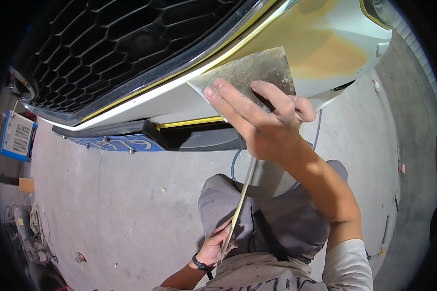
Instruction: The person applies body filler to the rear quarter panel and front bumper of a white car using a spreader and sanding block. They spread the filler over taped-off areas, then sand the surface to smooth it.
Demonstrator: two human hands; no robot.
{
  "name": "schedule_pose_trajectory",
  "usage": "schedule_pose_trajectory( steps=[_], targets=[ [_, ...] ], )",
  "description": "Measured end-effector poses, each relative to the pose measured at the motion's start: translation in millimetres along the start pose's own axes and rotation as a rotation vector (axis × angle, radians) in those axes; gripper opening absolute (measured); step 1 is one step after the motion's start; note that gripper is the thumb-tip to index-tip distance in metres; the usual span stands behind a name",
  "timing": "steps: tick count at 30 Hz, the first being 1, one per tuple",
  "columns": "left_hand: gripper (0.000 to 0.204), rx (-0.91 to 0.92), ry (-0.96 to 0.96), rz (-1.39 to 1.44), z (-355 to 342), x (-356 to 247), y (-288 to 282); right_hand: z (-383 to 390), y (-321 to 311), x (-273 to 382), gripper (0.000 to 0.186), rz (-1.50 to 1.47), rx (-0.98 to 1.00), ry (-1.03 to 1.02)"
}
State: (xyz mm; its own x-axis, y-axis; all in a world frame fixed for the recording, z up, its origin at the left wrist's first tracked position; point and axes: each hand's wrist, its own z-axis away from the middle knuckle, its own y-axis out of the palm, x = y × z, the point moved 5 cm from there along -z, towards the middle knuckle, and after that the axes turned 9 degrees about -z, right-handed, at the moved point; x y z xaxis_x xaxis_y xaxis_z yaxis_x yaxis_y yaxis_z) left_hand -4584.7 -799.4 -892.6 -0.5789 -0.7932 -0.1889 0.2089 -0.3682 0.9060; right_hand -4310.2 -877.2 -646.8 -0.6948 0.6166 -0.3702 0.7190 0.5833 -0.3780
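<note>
My right hand (269,119) grips a thin, flat grey metal putty spreader (272,63), with its fingers spread across the plate. The plate lies over the front of a white car bumper (179,92); whether it touches there, I cannot tell. To the right of it, a dull yellow-orange filler patch (335,51) covers part of the bumper. Lower down, in front of my lap, my left hand (218,245) is closed round a thin board (236,208), seen nearly edge-on and tilted, with yellowish smears along its edge.
A black honeycomb grille (116,43) fills the upper left, above a blue licence plate (114,143). On the grey floor (121,208), a blue-and-white box-shaped device (19,136) and a dark machine (31,242) stand at the left. A blue hose (318,128) runs under the bumper.
</note>
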Motion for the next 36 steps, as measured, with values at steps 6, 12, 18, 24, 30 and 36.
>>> schedule_pose_trajectory(
  steps=[6,12,18,24,30,36],
  targets=[
    [0.051,-0.191,-0.045,-0.063,4,-1,-7,34,-6,-17,0.054,-0.013,0.168,0.041],
    [0.043,-0.208,-0.053,-0.058,0,4,-3,56,-37,-37,0.042,0.006,0.141,0.042],
    [0.062,-0.198,-0.12,-0.12,-9,9,3,51,-28,-36,0.048,-0.05,0.165,0.106],
    [0.059,-0.253,-0.106,-0.155,-12,8,9,55,-34,-37,0.047,-0.067,0.237,0.135],
    [0.066,-0.192,-0.075,-0.069,-8,8,22,101,-103,7,0.051,-0.577,0.502,0.328],
    [0.062,-0.103,-0.017,0.015,5,1,15,126,-83,17,0.049,-0.449,0.628,0.414]
  ],
)
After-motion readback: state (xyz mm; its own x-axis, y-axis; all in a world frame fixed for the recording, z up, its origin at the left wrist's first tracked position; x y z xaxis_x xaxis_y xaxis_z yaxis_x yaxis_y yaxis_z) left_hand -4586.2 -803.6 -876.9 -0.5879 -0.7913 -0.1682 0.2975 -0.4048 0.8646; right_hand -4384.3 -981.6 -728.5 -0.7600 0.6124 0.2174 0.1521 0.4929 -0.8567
